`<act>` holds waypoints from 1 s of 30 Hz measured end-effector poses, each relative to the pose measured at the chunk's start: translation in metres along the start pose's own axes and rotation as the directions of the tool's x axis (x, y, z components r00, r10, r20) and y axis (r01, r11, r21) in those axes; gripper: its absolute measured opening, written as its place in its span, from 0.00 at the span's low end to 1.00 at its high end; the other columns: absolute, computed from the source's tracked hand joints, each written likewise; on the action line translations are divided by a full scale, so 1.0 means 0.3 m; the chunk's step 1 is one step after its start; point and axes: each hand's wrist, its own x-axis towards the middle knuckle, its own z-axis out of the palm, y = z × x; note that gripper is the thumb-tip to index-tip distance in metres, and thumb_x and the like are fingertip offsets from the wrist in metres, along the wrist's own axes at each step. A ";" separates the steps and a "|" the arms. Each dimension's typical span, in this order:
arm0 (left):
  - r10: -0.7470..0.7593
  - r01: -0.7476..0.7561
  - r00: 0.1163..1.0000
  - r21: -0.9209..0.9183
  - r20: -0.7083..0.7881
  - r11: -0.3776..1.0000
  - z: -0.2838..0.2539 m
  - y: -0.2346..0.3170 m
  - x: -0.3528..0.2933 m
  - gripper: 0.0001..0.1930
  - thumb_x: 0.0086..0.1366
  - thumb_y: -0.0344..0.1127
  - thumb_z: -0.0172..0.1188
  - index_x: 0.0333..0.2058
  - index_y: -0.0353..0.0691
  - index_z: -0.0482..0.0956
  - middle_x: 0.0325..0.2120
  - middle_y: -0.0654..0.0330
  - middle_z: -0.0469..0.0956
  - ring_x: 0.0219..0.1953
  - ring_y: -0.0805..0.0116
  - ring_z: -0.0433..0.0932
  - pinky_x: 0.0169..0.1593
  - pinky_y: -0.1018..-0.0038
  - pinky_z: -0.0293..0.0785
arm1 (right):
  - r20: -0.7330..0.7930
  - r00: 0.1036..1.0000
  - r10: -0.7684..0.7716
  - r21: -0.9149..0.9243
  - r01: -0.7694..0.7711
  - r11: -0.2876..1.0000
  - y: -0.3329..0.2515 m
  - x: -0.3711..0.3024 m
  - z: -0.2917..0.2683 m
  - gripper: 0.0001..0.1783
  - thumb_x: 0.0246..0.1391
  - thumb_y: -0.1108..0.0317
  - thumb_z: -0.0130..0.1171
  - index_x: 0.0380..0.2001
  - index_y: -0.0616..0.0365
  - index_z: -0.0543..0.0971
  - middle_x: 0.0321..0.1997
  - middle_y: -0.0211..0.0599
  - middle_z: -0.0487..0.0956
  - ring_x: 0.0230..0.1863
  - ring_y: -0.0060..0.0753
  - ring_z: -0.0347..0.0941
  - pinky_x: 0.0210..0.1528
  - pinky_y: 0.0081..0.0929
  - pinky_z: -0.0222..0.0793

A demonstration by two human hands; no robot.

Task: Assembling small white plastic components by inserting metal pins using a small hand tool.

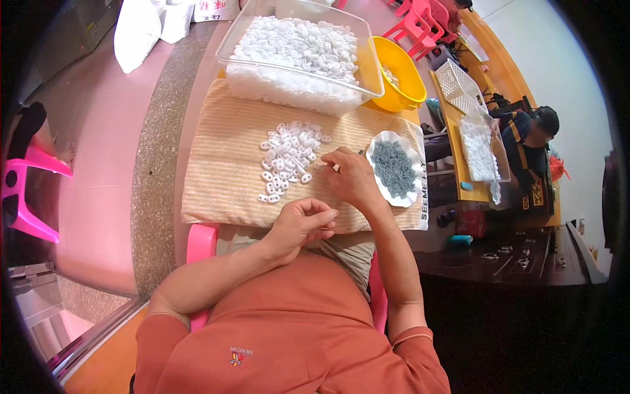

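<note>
My left hand [303, 227] is closed in front of my belly, thumb pressed to the fingers; whatever is in the pinch is too small to make out. Above the towel [223, 167], my right hand [351, 176] bends its fingers down, thumb and forefinger close together, beside the right edge of a loose pile of small white two-holed plastic pieces [289, 154]. Anything between those fingertips is hidden. To the right of that hand is a white scalloped plate [415, 190], full of tiny dark grey parts [394, 167].
Behind the pile stands a clear plastic bin [226, 52] heaped with similar white pieces. A yellow basin [413, 88] is beside it. Right, a person [525, 138] sits at another table with a white basket [459, 85]. A pink stool [29, 190] stands left; white sacks [138, 33] lie behind.
</note>
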 end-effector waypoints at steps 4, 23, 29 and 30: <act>-0.018 0.018 1.000 0.012 -0.002 1.000 0.005 -0.003 -0.001 0.05 0.62 0.31 0.62 0.34 0.39 0.76 0.30 0.66 0.76 0.33 0.77 0.77 0.37 0.79 0.79 | 0.093 0.993 -0.075 0.155 0.060 0.986 -0.033 -0.010 0.000 0.10 0.47 0.64 0.62 0.33 0.56 0.82 0.33 0.39 0.79 0.33 0.42 0.77 0.37 0.34 0.72; -0.033 0.032 0.999 0.063 0.012 0.997 -0.002 -0.007 -0.013 0.06 0.61 0.33 0.63 0.35 0.40 0.76 0.30 0.66 0.76 0.33 0.77 0.77 0.37 0.78 0.78 | -0.039 0.967 -0.254 0.254 0.255 0.933 -0.012 -0.111 0.006 0.11 0.47 0.66 0.66 0.28 0.63 0.78 0.19 0.36 0.76 0.21 0.20 0.71 0.23 0.22 0.67; -0.038 0.038 0.999 0.077 -0.010 0.996 0.005 -0.007 -0.012 0.06 0.61 0.33 0.64 0.33 0.41 0.76 0.28 0.67 0.76 0.30 0.79 0.76 0.34 0.82 0.77 | 0.074 0.991 0.112 0.398 -0.133 0.908 0.005 -0.116 0.005 0.10 0.48 0.67 0.65 0.31 0.63 0.79 0.21 0.37 0.78 0.22 0.23 0.72 0.25 0.23 0.68; -0.038 0.038 0.999 0.073 -0.001 0.997 0.001 -0.010 -0.009 0.05 0.61 0.33 0.63 0.33 0.40 0.77 0.29 0.67 0.76 0.31 0.79 0.76 0.35 0.81 0.77 | 0.057 0.995 0.082 0.380 -0.098 0.920 0.007 -0.112 0.004 0.10 0.49 0.67 0.64 0.31 0.63 0.79 0.21 0.38 0.78 0.22 0.24 0.72 0.25 0.23 0.68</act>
